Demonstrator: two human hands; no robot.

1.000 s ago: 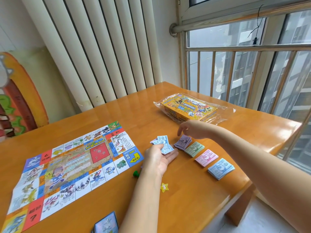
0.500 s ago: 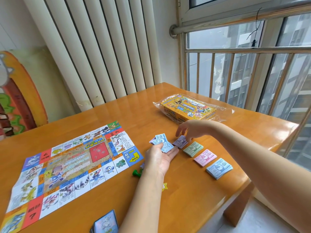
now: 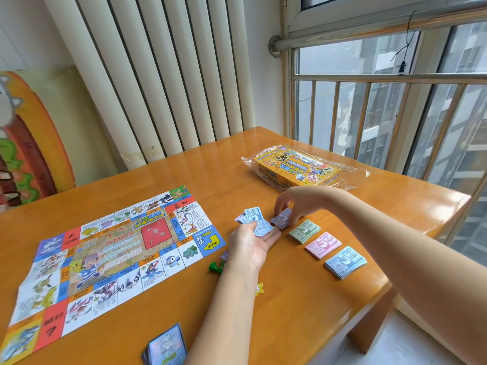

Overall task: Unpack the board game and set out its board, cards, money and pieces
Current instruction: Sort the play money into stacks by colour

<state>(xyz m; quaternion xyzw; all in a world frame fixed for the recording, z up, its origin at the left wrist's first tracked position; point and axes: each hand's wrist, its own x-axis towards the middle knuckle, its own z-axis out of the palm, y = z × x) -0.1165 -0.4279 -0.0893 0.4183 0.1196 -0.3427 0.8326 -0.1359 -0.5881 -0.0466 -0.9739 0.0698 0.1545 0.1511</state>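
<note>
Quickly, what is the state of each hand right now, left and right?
Left hand: holding a few blue notes under its thumb.
Right hand: pinching the purple notes.

The board lies across the left half of the table. The box sits upper right of centre, behind a diagonal row of money stacks running to lower right. Loose notes lie in the left hand at centre. A pawn lies just right of the board; the card deck, bottom centre.
</note>
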